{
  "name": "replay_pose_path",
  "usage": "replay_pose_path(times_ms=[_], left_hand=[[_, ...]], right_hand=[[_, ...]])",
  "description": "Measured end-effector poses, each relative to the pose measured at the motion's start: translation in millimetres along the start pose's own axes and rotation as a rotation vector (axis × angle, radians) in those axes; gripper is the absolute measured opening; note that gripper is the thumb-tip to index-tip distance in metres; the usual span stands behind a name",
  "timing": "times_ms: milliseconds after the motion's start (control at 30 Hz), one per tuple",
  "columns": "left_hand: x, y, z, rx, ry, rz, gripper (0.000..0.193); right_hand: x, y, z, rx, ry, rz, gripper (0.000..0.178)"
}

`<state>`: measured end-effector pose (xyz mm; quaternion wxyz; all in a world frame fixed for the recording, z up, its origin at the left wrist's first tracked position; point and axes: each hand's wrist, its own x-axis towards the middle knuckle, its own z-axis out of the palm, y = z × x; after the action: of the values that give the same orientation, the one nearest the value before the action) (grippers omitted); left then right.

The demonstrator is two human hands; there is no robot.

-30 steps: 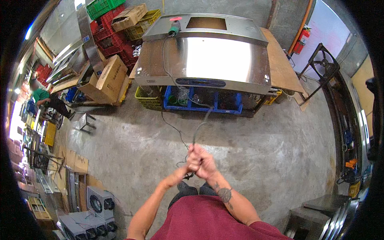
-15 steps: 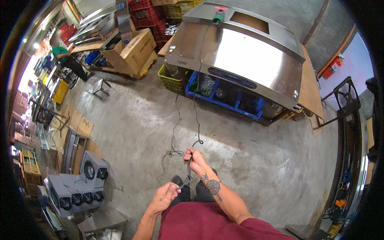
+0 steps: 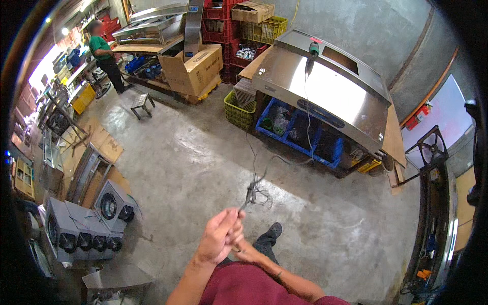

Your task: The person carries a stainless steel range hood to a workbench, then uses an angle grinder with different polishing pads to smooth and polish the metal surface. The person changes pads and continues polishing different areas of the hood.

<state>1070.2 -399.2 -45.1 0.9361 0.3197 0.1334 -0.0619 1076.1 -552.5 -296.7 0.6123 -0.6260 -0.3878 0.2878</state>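
My left hand (image 3: 221, 236) is raised in front of my body, fingers closed on a dark electric cord (image 3: 245, 204). Just under it is my right hand (image 3: 245, 250), its fingers largely hidden behind the left. Beyond my grip, the cord bunches into a loose tangle of loops (image 3: 260, 194). One strand runs up toward the yellow-green crate; another bends right toward the blue crates. A green power tool (image 3: 313, 49) lies on a large stainless steel unit (image 3: 290, 66), with a cord hanging down over the unit's front.
Blue crates (image 3: 284, 133) and a yellow-green crate (image 3: 239, 113) stand under and beside the steel unit. Grey box-shaped blowers (image 3: 76, 229) sit at left, near a metal stool (image 3: 117, 279). A low stool (image 3: 142, 104), a cardboard box (image 3: 195, 71) and a person in green (image 3: 104, 53) are farther off.
My left hand has moved up and forward along the cord. The right hand has drawn back below it. The tangle has shifted right, and the view has swung left.
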Motion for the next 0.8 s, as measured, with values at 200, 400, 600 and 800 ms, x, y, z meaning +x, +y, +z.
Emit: replay_pose_path(times_ms=[200,400,600,800], left_hand=[[-4.5,9.8,-35.2,0.292,-0.242,0.047,0.045],[-41.1,-36.4,-201.0,1.757,-0.452,-0.288,0.086],[-191.3,-42.9,-256.4,0.858,-0.148,-0.787,0.075],[-342.5,-53.8,-212.6,0.344,-0.054,-0.730,0.052]], right_hand=[[-14.2,-113.3,90.6,0.299,0.012,0.256,0.023],[-39.6,-222.8,92.5,1.022,0.358,0.177,0.019],[-58.2,-223.3,45.6,0.879,0.650,0.221,0.018],[-63.1,-211.6,50.6,0.947,0.466,0.518,0.027]])
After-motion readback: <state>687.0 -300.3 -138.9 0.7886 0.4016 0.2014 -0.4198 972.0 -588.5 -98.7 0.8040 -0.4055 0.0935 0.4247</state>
